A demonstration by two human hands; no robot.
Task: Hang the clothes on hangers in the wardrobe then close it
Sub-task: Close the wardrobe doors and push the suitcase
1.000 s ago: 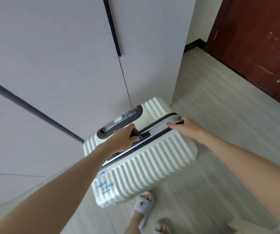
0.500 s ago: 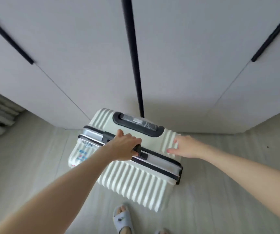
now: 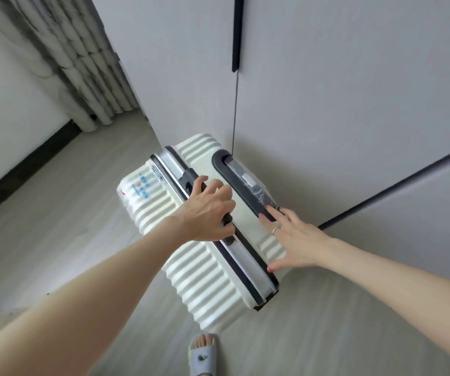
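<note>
1. Leftmost, a grey-and-white pleated curtain (image 3: 82, 66) hangs down to the pale wood-grain floor (image 3: 55, 226); half a second ago only its edge showed, so the view has swung left.
2. Next, the cream ribbed hard-shell suitcase (image 3: 199, 270) stands just in front of the wardrobe, turned further round than before.
3. Curled around the suitcase's dark carry handle (image 3: 191, 177), the left hand (image 3: 207, 213) grips it firmly, as it did a second ago.
4. Beside it, the right hand (image 3: 297, 240) lies flat with fingers straight, holding nothing, now touching the black telescopic-handle recess (image 3: 245, 185).
5. Rightmost, the pale grey wardrobe doors (image 3: 354, 104) with black bar pulls remain closed; no clothes or hangers show, so the clothes are probably inside the suitcase and hanging has not begun.
</note>
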